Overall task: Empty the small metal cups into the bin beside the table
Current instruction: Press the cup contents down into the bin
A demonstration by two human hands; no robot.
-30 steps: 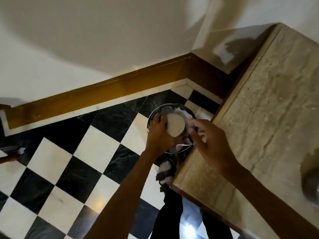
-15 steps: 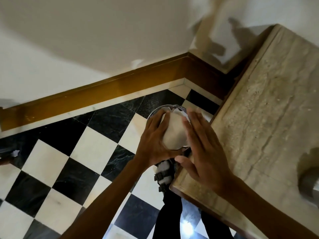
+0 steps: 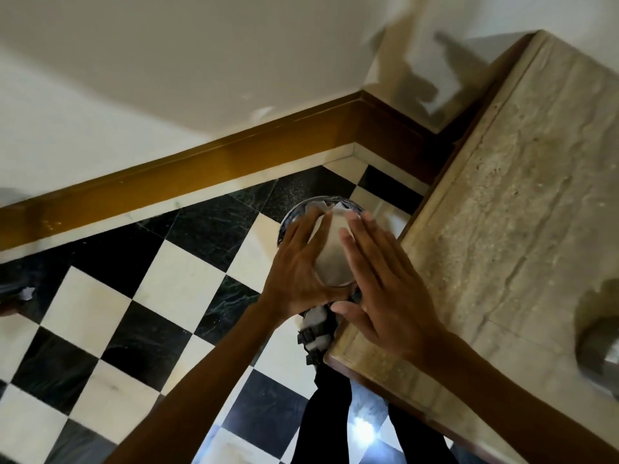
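Note:
A small metal cup (image 3: pixel 332 259) is held bottom-up over the round bin (image 3: pixel 299 211), which stands on the floor beside the table (image 3: pixel 522 209). My left hand (image 3: pixel 296 272) is shut on the cup from the left. Against the cup's right side lies my right hand (image 3: pixel 382 279), flat with its fingers stretched out. White paper scraps (image 3: pixel 338 206) show inside the bin past the cup; most of the bin is hidden by my hands. A second metal cup (image 3: pixel 599 356), blurred, stands on the table at the right edge of the view.
The bin sits in a corner: a wall with a brown skirting board (image 3: pixel 201 169) behind it and the stone-topped table to its right. The floor has black and white tiles (image 3: pixel 174 286). My sandalled foot (image 3: pixel 316 333) is just under the table's corner.
My right hand has swung from beside the cup's rim to lie flat against the cup. The cup has come up a little, still in my left hand above the bin.

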